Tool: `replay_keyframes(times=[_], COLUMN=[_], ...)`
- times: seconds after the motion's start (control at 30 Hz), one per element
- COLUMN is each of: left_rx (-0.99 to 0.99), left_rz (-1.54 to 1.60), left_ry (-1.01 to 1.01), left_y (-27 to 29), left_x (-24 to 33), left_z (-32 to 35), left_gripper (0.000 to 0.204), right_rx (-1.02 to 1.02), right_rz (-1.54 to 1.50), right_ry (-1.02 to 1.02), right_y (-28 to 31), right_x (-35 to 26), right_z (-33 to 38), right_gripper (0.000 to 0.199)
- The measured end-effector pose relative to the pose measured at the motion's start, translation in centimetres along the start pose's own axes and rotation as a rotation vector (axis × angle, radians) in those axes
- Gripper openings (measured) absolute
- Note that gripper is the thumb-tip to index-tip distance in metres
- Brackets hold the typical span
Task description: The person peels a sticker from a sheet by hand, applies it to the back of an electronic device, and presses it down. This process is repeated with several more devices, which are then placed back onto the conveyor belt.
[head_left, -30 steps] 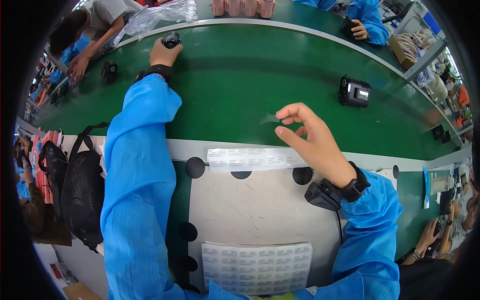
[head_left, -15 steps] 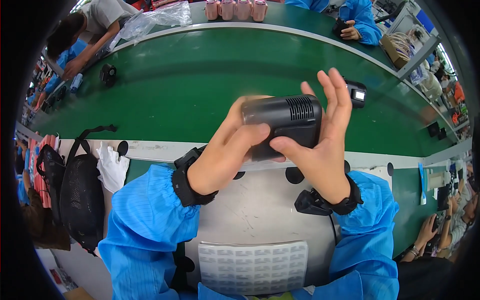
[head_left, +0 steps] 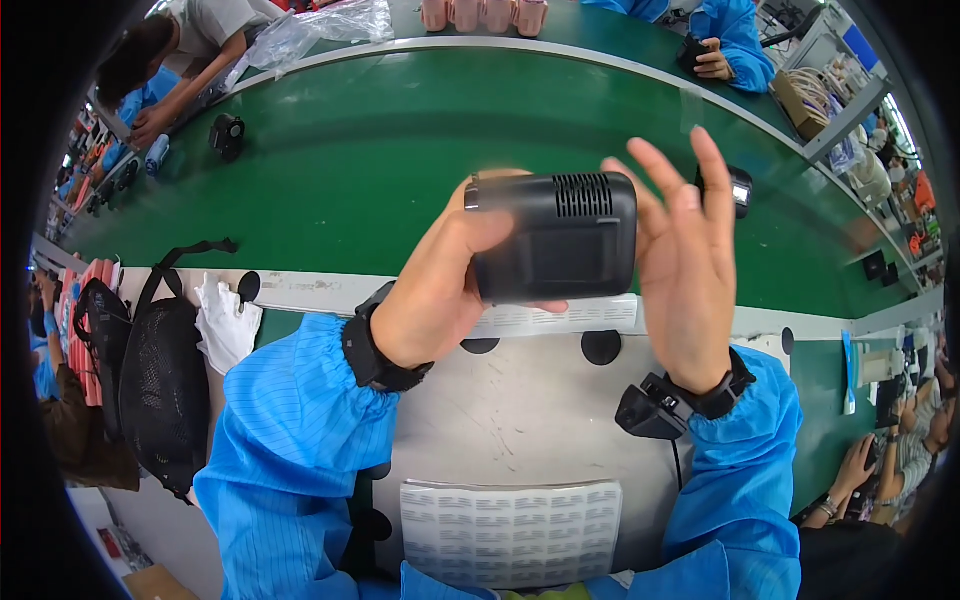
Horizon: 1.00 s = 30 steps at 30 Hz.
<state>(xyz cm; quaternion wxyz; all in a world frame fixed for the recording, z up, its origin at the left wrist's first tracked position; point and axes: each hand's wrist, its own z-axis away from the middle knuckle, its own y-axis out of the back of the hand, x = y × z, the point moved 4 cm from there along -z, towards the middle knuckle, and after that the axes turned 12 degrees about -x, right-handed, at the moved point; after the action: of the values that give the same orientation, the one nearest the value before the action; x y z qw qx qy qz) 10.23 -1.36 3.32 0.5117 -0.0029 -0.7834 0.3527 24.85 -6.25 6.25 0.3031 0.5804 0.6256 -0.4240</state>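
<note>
My left hand grips a black box-shaped device with rounded corners, a slotted vent and a recessed rectangular panel facing me. Its thumb lies across the device's left end, and the other fingers are mostly hidden behind. Beside the right end, my right hand is open with its fingers spread upward. Whether one of its fingertips touches the device's upper right corner, I cannot tell. Just past those fingers, another black device with a pale screen stands on the green surface. A sheet of white labels lies close to my body.
A green conveyor-like surface stretches ahead behind a pale rail. A black device stands far left. White gloves and a black bag lie at left. Several pink devices line the far side. Co-workers sit around.
My right hand has come off the device's front and moved right, its thumb no longer on the panel. My left hand still holds the device, which has turned slightly and shows more of its panel.
</note>
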Motion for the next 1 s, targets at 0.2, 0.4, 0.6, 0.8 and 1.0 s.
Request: replay_keyframes(times=[0.2,0.4,0.6,0.8,1.0], left_rx=[0.093,0.136,0.123,0.086,0.089], left_rz=[-0.096,-0.249,-0.270,-0.395,-0.374], left_ry=[-0.029,0.010,0.025,-0.046,-0.034], left_y=[-0.4,0.2,0.1,0.2,0.2], left_x=[1.1,0.6,0.3,0.1,0.2], left_z=[0.0,0.2,0.3,0.3,0.2], left_gripper=[0.041,0.053,0.057,0.065,0.065], right_rx=[-0.367,-0.260,-0.242,-0.246,-0.257], right_rz=[-0.030,0.157,0.236,0.279,0.318], right_ry=[0.059,-0.323,-0.379,-0.321,-0.299], right_y=[1.4,-0.7,-0.5,-0.6,-0.6], right_x=[-0.9,-1.7,-1.5,-1.3,-1.2], right_z=[0.3,0.7,0.7,0.8,0.8], right_gripper=[0.018,0.006,0.009,0.009,0.009])
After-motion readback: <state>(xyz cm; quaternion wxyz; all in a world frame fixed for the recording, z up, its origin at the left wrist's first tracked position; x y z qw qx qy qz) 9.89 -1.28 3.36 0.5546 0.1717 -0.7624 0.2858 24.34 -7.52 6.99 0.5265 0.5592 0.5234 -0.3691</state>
